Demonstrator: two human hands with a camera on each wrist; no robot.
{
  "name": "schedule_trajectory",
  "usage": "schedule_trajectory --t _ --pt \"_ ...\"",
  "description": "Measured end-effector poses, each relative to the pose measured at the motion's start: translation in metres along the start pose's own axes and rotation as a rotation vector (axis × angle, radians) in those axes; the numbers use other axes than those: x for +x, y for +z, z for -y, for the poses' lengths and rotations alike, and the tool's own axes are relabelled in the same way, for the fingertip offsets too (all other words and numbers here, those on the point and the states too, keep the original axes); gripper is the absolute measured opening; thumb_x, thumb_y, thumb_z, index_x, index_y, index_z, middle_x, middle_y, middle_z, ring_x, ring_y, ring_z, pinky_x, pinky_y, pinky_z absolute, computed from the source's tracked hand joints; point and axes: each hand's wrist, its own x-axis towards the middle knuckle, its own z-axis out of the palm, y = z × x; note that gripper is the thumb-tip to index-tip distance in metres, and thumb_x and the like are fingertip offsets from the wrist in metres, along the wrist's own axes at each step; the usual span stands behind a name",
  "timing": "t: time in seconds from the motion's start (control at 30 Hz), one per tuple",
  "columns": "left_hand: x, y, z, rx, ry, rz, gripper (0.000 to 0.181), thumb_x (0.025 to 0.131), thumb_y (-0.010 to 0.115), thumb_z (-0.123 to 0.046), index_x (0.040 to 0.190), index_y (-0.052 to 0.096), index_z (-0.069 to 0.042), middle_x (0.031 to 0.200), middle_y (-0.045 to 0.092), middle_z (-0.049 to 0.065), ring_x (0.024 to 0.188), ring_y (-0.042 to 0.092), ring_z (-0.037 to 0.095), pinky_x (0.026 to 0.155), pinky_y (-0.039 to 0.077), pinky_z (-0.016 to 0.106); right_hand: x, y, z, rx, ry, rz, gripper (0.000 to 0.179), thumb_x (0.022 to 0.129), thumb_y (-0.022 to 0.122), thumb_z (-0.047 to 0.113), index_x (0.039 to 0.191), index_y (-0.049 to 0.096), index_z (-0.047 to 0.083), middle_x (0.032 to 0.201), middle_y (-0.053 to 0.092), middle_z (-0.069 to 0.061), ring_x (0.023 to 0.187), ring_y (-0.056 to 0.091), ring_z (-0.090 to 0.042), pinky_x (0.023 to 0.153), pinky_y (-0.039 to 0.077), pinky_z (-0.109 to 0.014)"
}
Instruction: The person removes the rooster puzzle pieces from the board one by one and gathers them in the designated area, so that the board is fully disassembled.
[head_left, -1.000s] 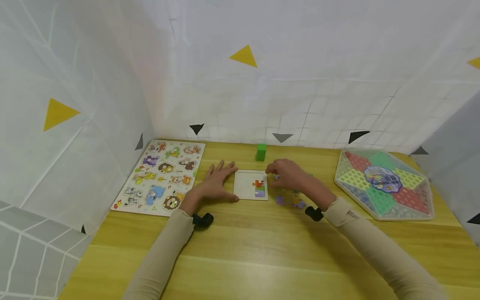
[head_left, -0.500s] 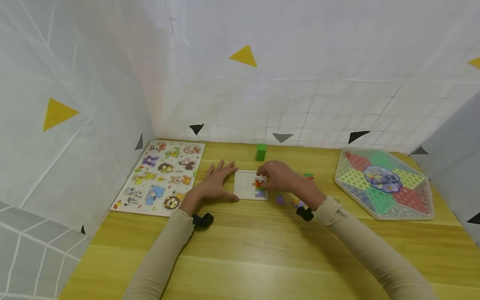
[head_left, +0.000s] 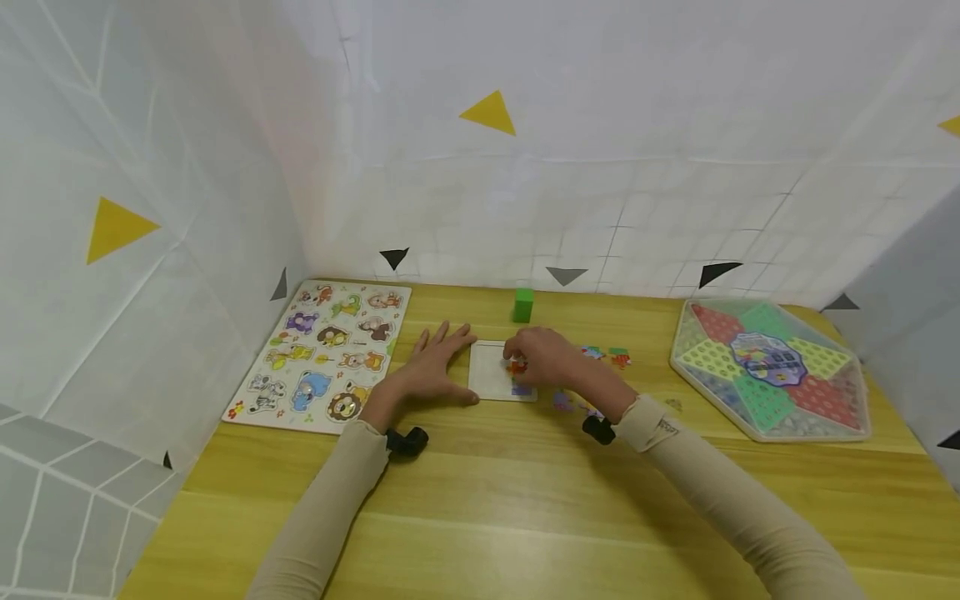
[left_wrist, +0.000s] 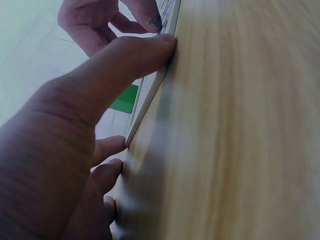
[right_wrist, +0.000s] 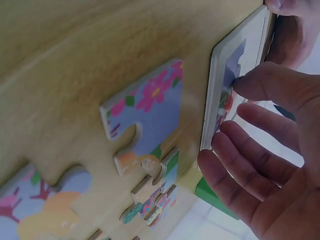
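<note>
My left hand (head_left: 433, 367) lies with fingers spread at the left side of a small white puzzle tray (head_left: 486, 375). In the left wrist view its thumb (left_wrist: 150, 52) and a fingertip touch the tray's edge. Over the tray's right part is my right hand (head_left: 542, 357), its thumb and fingers bent around a puzzle piece that they mostly hide. Colourful pieces lie in the tray under that hand, a purple one (right_wrist: 232, 62) among them. Loose jigsaw pieces lie on the table right of the tray, one with pink flowers (right_wrist: 157, 97) nearest in the right wrist view.
An animal puzzle board (head_left: 322, 354) lies at the left. Behind the tray stands a green block (head_left: 523, 306). A hexagonal board-game box (head_left: 768, 367) lies at the right on the wooden table (head_left: 480, 500). A white sheet with triangles hangs behind.
My right hand has moved left from the loose pieces onto the tray's right part, uncovering several pieces on the table. The left hand has stayed beside the tray.
</note>
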Motion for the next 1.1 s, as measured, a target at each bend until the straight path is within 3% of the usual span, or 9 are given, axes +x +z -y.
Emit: schedule_trajectory --t 0.23,0.53,0.73,1.1 --pt "0.0007 -0.0033 -0.0017 0.016 -0.005 0.009 0.107 0.074 0.080 -0.059 0.160 0.028 -0.022 0.167 0.010 -0.002 0.152 -0.007 0.028 0.119 -0.010 0.048 -0.0016 -0.0010 0.0037 0.003 -0.036 -0.010 0.020 0.083 0.078 0.008 0.103 0.076 0.003 0.090 0.069 -0.006 0.077 0.063 -0.016 0.069 0.055 -0.032" --pt "0.0010 -0.0029 -0.0005 0.020 -0.003 0.010 0.108 0.074 0.080 -0.060 0.160 0.027 -0.022 0.167 0.010 -0.002 0.152 -0.007 0.028 0.119 -0.009 0.049 -0.0049 -0.0018 0.0087 0.028 0.001 -0.001 0.023 0.085 0.076 0.007 0.108 0.074 0.002 0.096 0.065 -0.011 0.082 0.063 -0.020 0.072 0.055 -0.034" --pt "0.0000 -0.0030 -0.0013 0.025 -0.005 0.007 0.107 0.075 0.080 -0.059 0.160 0.027 -0.023 0.167 0.010 -0.003 0.152 -0.006 0.028 0.120 -0.009 0.049 -0.0038 -0.0013 0.0087 0.024 -0.006 -0.002 0.019 0.085 0.076 0.005 0.103 0.074 0.001 0.095 0.065 -0.011 0.083 0.064 -0.021 0.073 0.056 -0.033" --pt "0.0007 0.0003 0.0001 0.001 0.006 -0.005 0.107 0.074 0.080 -0.061 0.159 0.029 -0.021 0.167 0.011 -0.002 0.152 -0.007 0.026 0.119 -0.010 0.049 -0.0012 -0.0035 0.0063 0.028 0.026 0.075 0.020 0.086 0.074 0.006 0.105 0.068 0.004 0.098 0.064 -0.011 0.085 0.063 -0.022 0.075 0.055 -0.036"
